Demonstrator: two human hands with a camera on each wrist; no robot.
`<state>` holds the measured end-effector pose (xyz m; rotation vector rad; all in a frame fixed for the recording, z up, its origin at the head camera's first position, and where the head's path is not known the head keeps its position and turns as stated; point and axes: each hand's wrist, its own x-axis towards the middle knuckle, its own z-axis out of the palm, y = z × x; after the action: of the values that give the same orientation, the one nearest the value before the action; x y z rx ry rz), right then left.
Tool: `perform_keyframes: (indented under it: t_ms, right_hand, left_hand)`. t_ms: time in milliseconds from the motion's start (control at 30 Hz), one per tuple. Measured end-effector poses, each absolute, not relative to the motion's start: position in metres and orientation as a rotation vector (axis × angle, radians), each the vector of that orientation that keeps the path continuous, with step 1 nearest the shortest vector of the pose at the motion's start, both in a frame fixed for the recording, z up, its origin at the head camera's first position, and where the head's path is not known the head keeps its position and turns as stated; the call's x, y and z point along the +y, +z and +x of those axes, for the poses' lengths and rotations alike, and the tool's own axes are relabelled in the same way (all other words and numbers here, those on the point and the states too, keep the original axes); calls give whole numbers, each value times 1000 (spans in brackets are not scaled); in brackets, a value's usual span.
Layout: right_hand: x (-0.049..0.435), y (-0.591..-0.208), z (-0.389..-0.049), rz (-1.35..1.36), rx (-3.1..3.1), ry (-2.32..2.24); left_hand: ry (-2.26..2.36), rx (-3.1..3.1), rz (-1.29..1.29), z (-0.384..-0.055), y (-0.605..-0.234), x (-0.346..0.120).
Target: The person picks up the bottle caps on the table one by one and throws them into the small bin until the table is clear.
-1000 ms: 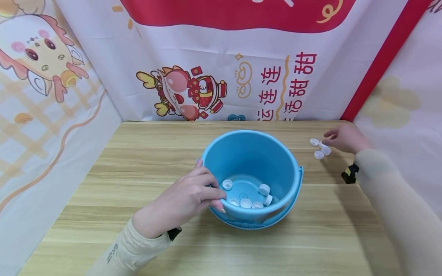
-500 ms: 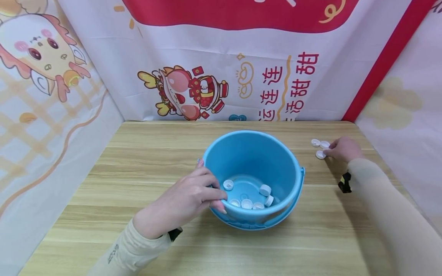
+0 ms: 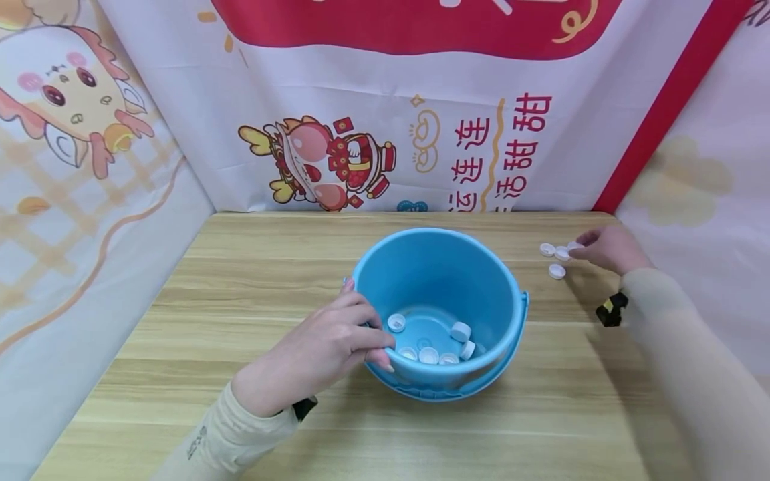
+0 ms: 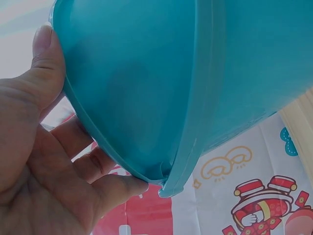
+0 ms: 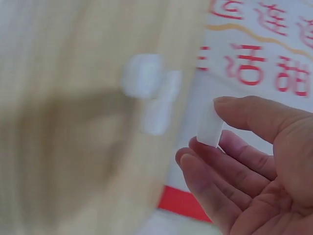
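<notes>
My left hand grips a blue bucket, frame centre; my right hand pinches a white cap, frame right. Red writing, upper right, reads 连连, 甜甜.

Bright, even light fills the head view, falling on a bucket. To the right of the bucket, the right sleeve looks soft-edged, and its diffuse shadow lies on the table. In the left wrist view, whitish glare washes out one corner outside the bucket's rim, while the bucket's wall is dimmer and hazy. In the right wrist view, the table and white caps smear with blur; the right grip looks sharper.
</notes>
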<state>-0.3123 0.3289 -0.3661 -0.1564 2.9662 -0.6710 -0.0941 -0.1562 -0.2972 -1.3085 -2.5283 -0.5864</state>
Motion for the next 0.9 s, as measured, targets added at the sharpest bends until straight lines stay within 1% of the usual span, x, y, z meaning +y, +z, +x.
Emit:
perform_keyframes:
  t_ms: [167,467,700,900]
  right_hand:
    - [314,-337,-306,-202,3033,-716]
    - [268,-281,-280,-218,3062,-848]
    - [232,-243,-254,-332,3103,-863]
    - [207,-219,-231,-438,3100,-911]
  left_hand:
    - [-589,-2519,-1313,-94,-297,-157]
    - [-596,-2516,-1311,-93,-297,-157]
    - [-598,-2510,-1319,-93,-297,-157]
    - [-603,-2509,-1320,-93,-297,-157]
